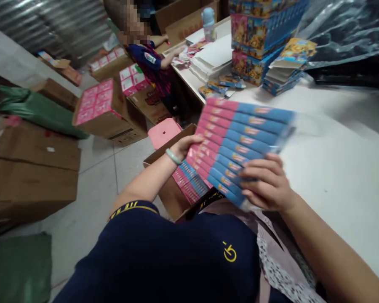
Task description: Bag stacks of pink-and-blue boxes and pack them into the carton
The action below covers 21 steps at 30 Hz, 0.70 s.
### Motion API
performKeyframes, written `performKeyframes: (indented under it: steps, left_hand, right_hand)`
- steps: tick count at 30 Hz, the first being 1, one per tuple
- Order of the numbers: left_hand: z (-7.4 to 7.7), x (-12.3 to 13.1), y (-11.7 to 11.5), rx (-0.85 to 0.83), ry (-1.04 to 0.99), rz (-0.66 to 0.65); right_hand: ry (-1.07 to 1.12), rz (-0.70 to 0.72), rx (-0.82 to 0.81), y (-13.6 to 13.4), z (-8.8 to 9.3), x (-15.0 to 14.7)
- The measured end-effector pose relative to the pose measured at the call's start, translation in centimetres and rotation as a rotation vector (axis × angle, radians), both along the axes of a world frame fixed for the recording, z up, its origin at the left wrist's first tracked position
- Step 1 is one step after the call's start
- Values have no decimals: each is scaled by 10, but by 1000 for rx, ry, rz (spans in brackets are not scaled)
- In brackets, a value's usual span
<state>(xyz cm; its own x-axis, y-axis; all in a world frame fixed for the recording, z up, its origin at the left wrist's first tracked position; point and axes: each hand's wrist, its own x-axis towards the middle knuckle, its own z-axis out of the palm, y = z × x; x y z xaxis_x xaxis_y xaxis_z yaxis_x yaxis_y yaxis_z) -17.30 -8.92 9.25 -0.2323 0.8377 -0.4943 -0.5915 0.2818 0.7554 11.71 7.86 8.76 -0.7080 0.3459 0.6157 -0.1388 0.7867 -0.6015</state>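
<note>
Row of pink-blue boxes point(240, 143) held between 2 hands above open carton point(173, 185), beside white table point(334, 168). Left hand point(185, 145) clasps left end; right hand point(268, 185) grips near edge, fingers curled over top.

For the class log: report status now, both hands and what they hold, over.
Left hand and right hand grip a row of pink-and-blue boxes. Held above the open carton, beside the white table. Nothing blocking.
</note>
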Motion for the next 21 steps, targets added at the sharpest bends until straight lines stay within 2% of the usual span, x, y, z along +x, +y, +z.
performKeyframes:
  steps: [2,4,5,7,10,13,17,21]
  left_hand:
    - [-21,-19,-56,-30,30,230]
    - [-52,-23,-99,-74,52,485]
    - [-71,-21,-114,-89,48,592]
    - [-110,-13,-128,-98,40,762]
    - [-167,-6,-118,-83,100,958]
    - [-216,-12,-96,-115,197,1109]
    - [-262,-35,-79,-206,163,1151]
    - [-287,-58,-67,-288,18,1027]
  right_hand:
    - [34,132,66,-1,1,-42]
    - [54,198,116,6,-8,-74]
    - [34,196,129,11,-17,-86]
    - [-74,141,138,24,-40,-100]
    - [-280,86,166,35,-75,-107]
    - [-384,91,226,35,-92,-105]
    - [-475,141,300,29,-86,-105]
    - [-561,151,310,28,-75,-108]
